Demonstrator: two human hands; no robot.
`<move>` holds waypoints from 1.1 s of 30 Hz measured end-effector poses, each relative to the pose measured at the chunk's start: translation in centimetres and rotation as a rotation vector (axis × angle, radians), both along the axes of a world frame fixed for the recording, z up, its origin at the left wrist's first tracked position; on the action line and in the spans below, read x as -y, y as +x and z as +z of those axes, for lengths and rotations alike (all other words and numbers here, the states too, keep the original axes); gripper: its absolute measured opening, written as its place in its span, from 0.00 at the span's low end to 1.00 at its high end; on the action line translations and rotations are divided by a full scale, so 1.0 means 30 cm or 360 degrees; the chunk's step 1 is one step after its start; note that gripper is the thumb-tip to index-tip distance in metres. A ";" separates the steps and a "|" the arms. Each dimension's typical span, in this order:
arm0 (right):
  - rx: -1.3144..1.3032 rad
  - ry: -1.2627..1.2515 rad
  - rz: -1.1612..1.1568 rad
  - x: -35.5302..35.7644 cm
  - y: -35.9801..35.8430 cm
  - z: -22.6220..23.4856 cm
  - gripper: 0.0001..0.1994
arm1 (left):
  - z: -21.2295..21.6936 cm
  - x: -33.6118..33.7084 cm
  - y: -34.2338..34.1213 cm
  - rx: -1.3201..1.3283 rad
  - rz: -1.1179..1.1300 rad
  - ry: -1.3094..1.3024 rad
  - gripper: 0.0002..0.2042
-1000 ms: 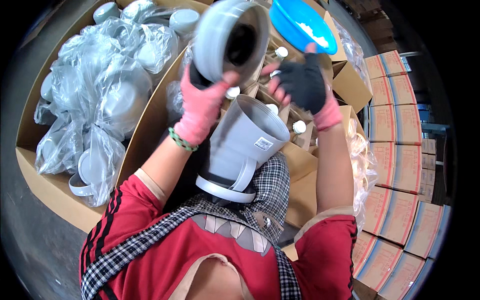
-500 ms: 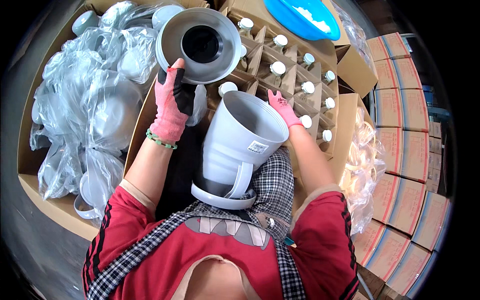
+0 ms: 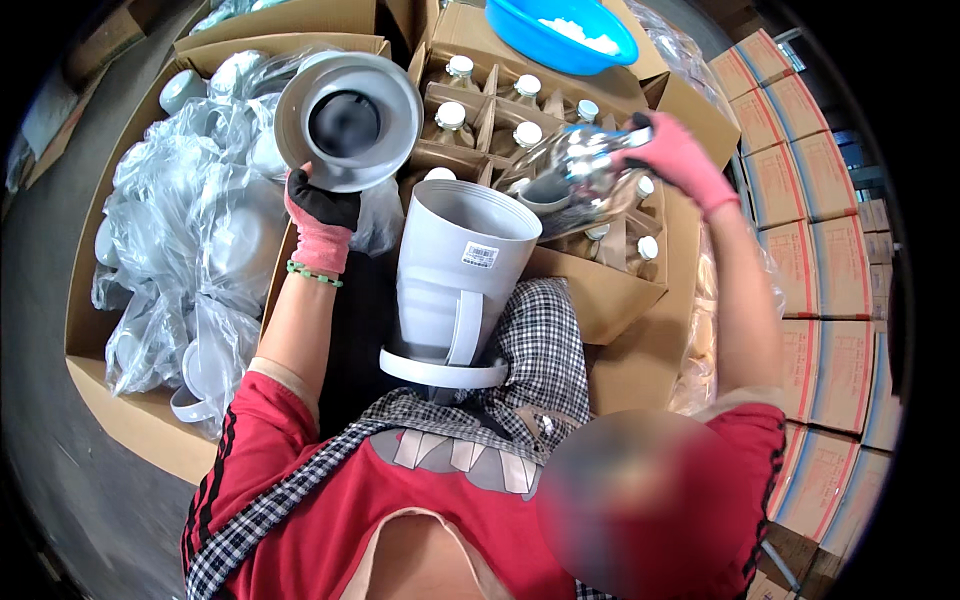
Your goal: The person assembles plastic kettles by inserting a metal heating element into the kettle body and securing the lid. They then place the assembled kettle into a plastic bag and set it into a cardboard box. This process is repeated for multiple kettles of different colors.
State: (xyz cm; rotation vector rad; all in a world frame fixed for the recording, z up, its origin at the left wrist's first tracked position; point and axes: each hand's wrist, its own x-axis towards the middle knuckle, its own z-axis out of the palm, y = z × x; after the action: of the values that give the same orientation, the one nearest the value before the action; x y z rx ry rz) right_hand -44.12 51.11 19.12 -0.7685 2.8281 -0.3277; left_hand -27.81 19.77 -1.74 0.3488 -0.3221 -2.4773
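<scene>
My left hand [image 3: 322, 225], in a pink and black glove, grips the lower rim of a round grey funnel-shaped part [image 3: 396, 118] with a black centre. My right hand [image 3: 682, 162], gloved the same way, is closed on the neck of a shiny silvered glass flask liner [image 3: 585, 180]. The liner lies tilted above the divided box, its wide end toward the jug. Between my arms a grey jug body [image 3: 455, 290] stands on my lap, its open top facing up and its handle toward me. The inside bottom of the jug is hidden.
Several white-capped flask liners [image 3: 451, 122] stand in a cardboard box with dividers [image 3: 600, 315]. A carton of plastic-wrapped grey jugs [image 3: 200, 240] is on the left. At the back sits a blue basin [image 3: 570, 45] with white pieces. Stacked cartons [image 3: 810, 240] line the right.
My right hand has moved up and right from among the box's compartments, and now has a flask liner in it. My left hand, still holding the grey part, has shifted slightly left.
</scene>
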 end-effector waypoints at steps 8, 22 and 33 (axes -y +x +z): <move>-0.0259 -0.1210 -0.0583 -0.412 0.168 0.306 0.18 | -0.014 -0.092 -0.051 -0.0948 -0.0548 -0.0462 0.19; 0.0615 -0.2208 -0.0073 0.034 0.271 -0.384 0.20 | 0.293 -0.211 -0.251 -0.0457 -0.0060 -0.0860 0.18; 0.0852 -0.2406 -0.0618 0.063 0.181 -0.594 0.38 | 0.190 -0.159 -0.155 -0.0374 -0.0703 -0.1129 0.19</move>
State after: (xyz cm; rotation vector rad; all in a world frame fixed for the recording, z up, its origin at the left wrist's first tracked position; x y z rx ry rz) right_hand -38.68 49.21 1.29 -0.1456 1.7602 -2.3541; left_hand -32.46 24.53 3.96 -0.3409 -1.2324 -2.5695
